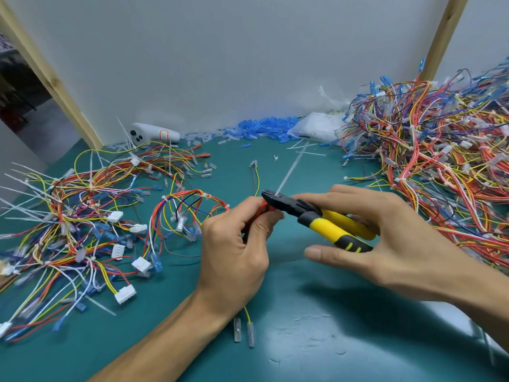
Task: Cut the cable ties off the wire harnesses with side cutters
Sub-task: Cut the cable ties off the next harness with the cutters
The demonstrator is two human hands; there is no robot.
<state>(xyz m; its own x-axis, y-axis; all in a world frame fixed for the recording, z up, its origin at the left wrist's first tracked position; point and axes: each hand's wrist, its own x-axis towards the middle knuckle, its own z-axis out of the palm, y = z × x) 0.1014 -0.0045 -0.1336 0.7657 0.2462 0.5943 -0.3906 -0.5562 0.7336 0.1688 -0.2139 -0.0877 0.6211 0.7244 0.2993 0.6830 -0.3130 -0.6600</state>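
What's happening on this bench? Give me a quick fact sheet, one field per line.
left hand: pinches a wire harness at its red wires
right hand: grips yellow-handled side cutters
cutter tip: at the base of a white cable tie, whose tail points up and away
left side: smaller pile of harnesses, ties sticking out
right side: large pile of harnesses
by the wall: blue sleeves in a heap
surface: green mat

Grey wall point(220, 64), wooden posts point(52, 84), teal tabletop point(316, 312)
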